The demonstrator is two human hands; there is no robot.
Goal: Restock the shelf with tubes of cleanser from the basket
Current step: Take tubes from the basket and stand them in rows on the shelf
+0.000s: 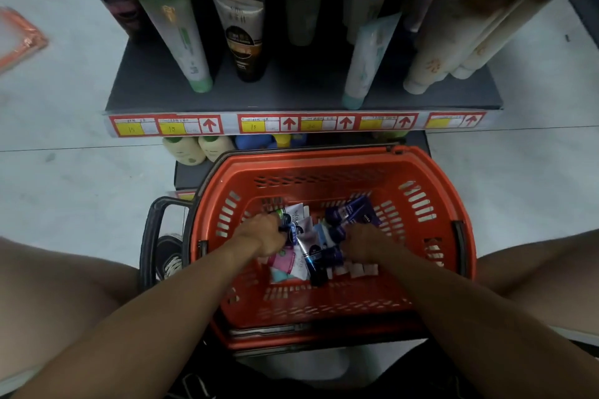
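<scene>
1. Both forearms reached down into the orange basket (pixel 431 204); fingers of both hands were hidden among the tubes, labels blurred.
2. Cleanser tubes (pixel 308 246), dark blue, white and pink, lay heaped on the basket floor below the shelf (pixel 291 97).
3. Left hand (pixel 262 233) curled around a tube end; whether the right hand (pixel 364 241) grasped anything could not be told.

Fingers (pixel 275 226) of both hands hidden among tubes (pixel 304 236); grips unclear.
</scene>
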